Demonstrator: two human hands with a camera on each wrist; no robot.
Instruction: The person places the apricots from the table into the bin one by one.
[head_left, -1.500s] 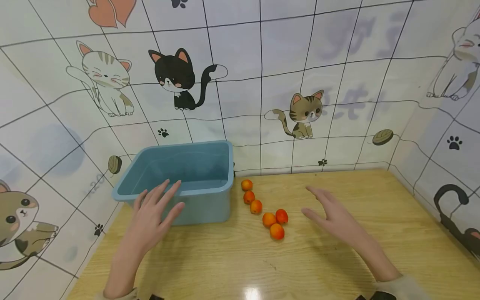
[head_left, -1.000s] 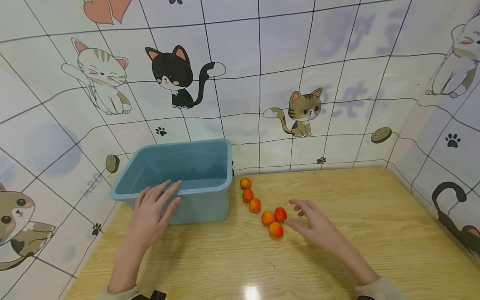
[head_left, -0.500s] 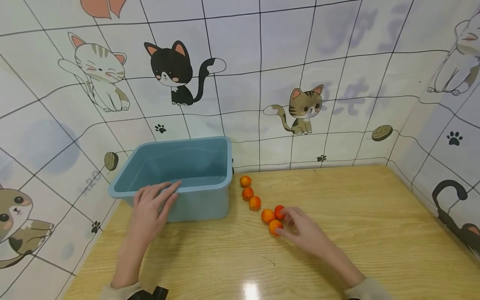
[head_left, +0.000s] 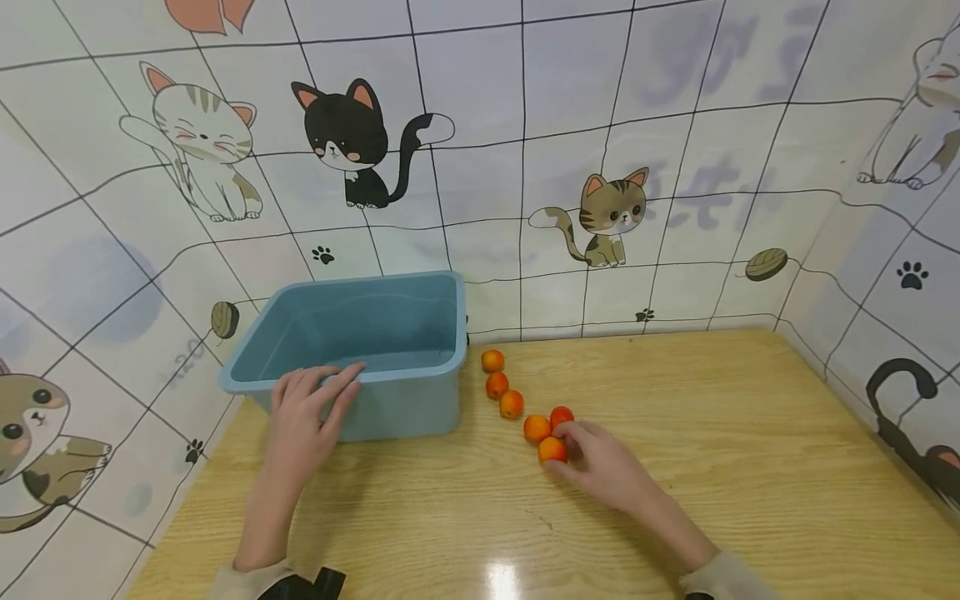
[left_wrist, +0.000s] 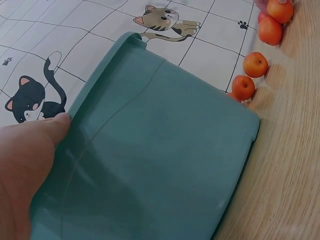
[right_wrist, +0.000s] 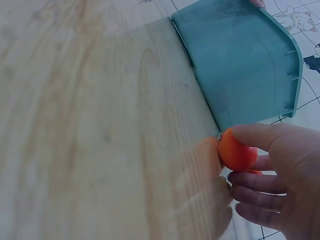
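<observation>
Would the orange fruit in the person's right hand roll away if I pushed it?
If let go, the fruit would probably roll, since it looks round and the table looks flat. Its smooth-looking skin might feel slippery. Pushed toward the red fruit just beyond it, it would likely bump that.

The bin [head_left: 405, 407] is blue, open-topped and upright. Six orange-red fruits [head_left: 512, 404] lie beside it, three in a row, three clustered.

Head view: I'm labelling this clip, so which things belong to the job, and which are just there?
In the job:
blue plastic bin, held by left hand
nearest orange-red fruit, pinched by right hand
five other fruits, probably

Just there:
wooden table
cat-print wall covering
</observation>
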